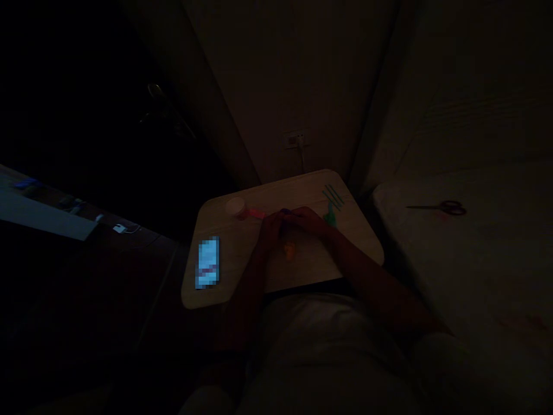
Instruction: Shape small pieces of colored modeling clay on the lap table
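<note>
Head view, and at the centre of the frame the left hand (271, 225) and right hand (306, 218) are together at a small blue-purple lump (286, 211), hiding most of it; whether they're clamped on it, I can't tell in this gloom. Just left sit a bright-pink strip (256, 214) and a pale round tub (235, 206), an orange lump (290, 249) below, green strips (333, 197) to the right.

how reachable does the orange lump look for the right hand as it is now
Probably yes: the orange lump lies on the table, close to the right hand, with nothing visible between them, though it's dark.
</note>
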Available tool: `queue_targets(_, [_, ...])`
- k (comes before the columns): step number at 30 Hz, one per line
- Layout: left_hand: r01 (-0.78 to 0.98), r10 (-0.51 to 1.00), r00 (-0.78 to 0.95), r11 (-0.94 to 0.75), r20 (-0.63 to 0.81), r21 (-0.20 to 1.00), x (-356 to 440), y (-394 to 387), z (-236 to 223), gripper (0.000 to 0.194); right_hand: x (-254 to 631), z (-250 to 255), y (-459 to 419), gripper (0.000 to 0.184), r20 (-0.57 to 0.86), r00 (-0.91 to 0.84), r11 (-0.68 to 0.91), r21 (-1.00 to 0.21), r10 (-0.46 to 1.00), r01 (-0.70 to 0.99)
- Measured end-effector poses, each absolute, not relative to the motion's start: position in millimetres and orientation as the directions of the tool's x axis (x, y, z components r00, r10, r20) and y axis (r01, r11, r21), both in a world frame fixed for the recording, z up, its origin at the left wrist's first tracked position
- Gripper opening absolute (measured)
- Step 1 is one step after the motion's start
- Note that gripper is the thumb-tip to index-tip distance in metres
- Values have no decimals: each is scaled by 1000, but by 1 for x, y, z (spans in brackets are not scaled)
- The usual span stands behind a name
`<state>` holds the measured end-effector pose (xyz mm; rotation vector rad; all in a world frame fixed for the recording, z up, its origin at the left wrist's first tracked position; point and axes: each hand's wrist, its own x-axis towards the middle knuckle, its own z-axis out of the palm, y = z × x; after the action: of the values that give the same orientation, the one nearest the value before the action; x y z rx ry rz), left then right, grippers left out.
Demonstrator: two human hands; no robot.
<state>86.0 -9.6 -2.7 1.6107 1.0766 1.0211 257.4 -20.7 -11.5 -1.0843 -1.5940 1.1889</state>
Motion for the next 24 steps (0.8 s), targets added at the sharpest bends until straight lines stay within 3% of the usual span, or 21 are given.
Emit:
queue_targets(6, [243,952,261,-223,158,944,84,-7,0,48,256,-12,-21,52,130,-241,165,-978,962,131])
queue_targets(18, [148,960,245,-173,134,974,85,-6,-9,59,255,-11,-19,60,144,-152,157,-985,978,75])
queue_targets(24, [211,952,280,-186,122,960,86,-10,-1,53,253,-13,-17,56,203,-120,210,-976,972,55])
